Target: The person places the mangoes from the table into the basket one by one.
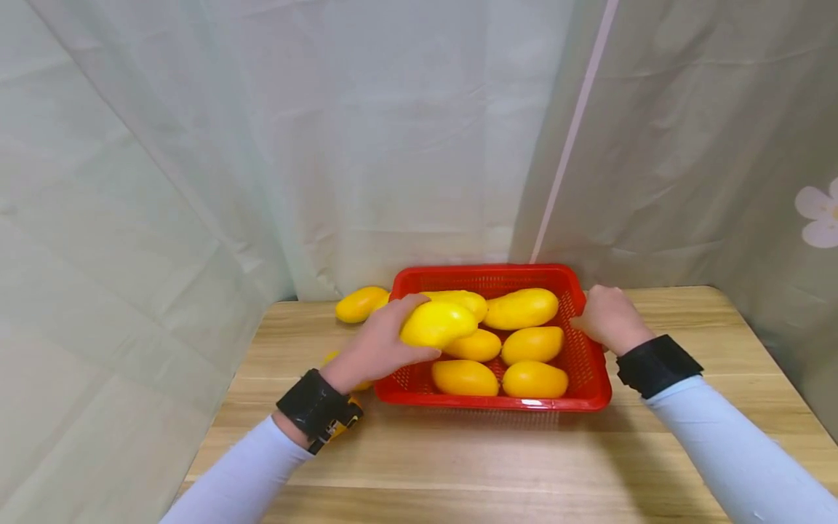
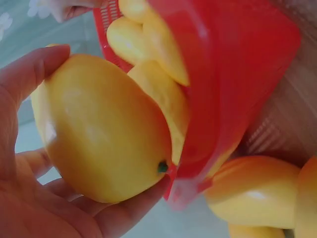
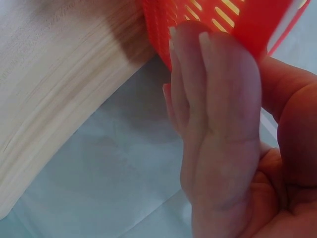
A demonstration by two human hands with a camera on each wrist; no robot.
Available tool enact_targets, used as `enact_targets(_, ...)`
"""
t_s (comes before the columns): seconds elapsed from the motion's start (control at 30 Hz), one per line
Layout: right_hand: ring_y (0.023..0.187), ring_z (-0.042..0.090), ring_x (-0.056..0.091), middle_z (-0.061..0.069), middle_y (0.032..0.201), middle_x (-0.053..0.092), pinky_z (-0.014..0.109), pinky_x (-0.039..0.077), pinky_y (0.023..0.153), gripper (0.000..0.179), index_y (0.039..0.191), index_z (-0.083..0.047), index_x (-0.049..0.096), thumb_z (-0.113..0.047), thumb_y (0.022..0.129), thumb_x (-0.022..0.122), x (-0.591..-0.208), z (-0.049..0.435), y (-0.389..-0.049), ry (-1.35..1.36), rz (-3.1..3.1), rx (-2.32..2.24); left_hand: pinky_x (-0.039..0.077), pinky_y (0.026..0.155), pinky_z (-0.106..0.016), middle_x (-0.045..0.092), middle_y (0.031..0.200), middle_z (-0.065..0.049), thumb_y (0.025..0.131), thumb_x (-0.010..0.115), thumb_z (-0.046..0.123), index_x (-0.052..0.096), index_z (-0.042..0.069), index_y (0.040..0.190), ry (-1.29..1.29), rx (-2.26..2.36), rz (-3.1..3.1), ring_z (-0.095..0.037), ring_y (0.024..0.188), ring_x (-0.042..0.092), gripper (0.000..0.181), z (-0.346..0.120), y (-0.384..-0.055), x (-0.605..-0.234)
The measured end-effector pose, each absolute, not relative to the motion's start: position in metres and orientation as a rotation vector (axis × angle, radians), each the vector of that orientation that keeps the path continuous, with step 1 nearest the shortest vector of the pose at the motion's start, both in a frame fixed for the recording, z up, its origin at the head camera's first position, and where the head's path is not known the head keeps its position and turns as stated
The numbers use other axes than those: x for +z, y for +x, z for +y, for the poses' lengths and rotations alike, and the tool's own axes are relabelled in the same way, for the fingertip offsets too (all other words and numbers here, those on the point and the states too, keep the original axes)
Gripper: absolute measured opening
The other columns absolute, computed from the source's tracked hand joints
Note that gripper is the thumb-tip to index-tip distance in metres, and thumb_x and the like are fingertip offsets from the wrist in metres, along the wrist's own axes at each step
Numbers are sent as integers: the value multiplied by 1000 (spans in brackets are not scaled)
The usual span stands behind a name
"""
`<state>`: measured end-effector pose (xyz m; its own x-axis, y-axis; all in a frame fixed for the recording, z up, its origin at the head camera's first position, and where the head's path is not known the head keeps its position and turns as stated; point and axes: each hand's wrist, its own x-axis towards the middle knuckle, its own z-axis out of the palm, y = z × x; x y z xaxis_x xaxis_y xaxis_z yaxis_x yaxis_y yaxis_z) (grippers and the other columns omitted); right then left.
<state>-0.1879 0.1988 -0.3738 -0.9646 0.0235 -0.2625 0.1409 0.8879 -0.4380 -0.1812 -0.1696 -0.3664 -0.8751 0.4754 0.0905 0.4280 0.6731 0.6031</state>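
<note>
A red plastic basket (image 1: 484,271) with slotted walls stands at the back of the table, and several yellow mangoes (image 1: 533,343) lie in it. My left hand (image 1: 380,342) holds one mango (image 1: 439,325) above the basket's left part, thumb on one side and fingers on the other. In the left wrist view this mango (image 2: 101,129) shows a small green stem end close to the basket's rim. On the opposite side, my right hand (image 1: 610,316) grips the right rim. The right wrist view has its fingers (image 3: 230,94) along the outer wall and the thumb across the rim.
Left of the basket, more mangoes lie on the wooden table (image 1: 497,466): one mango (image 1: 361,304) at the back, others partly hidden by my left hand and wrist. Pale curtains (image 1: 419,145) hang behind the table and along both sides.
</note>
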Motion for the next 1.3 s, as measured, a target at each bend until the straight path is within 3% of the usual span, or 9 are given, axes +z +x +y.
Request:
enact_targets(0.27,51,19,55,12,71,56,27,48,46,30,98,6,53,-18,83,66,-374,201,-187,120,2808,-666,41,87,-30,47,120,9,72,71,55,38,25,137,797,715,2808,-9,99,45,78,-161,-178,-373)
enact_targets(1.3,50,18,54,11,69,54,27,48,45,31,96,5,53,-19,82,66,-375,203,-188,90,2828,-641,44,77,-26,44,115,4,73,73,48,39,24,139,733,567,2672,-11,95,45,78,-144,-199,-391)
